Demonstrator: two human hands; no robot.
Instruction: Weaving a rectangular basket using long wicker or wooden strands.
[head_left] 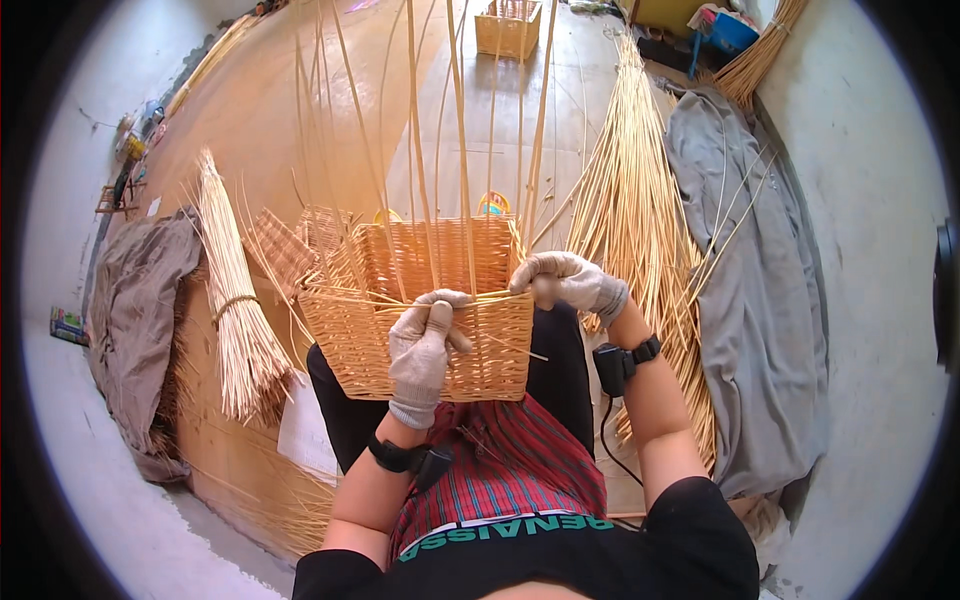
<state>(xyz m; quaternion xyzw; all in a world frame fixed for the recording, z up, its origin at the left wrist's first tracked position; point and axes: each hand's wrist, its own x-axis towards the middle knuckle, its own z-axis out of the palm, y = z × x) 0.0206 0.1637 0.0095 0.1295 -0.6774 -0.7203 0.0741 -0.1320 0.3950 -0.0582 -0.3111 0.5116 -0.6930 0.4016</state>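
Note:
A woven wicker basket (490, 365) rests on my lap, with tall upright canes (462, 150) rising from its walls. My left hand (425, 355), in a pale glove, grips a thin cane at the middle of the near rim, thumb against the fingers. My right hand (575, 282), also gloved, pinches a cane at the right end of that rim (495, 298), fingers curled. A short loose end sticks out below the rim. My lap is covered by a red striped cloth (510, 455).
Cane bundles lie to the left (240, 340) and right (625, 170), beside crumpled grey cloths (745, 330). Behind my basket are more wicker pieces (275, 245). Another basket (508, 35) stands at the back, with a blue container (733, 35) at back right. Walls curve along both sides.

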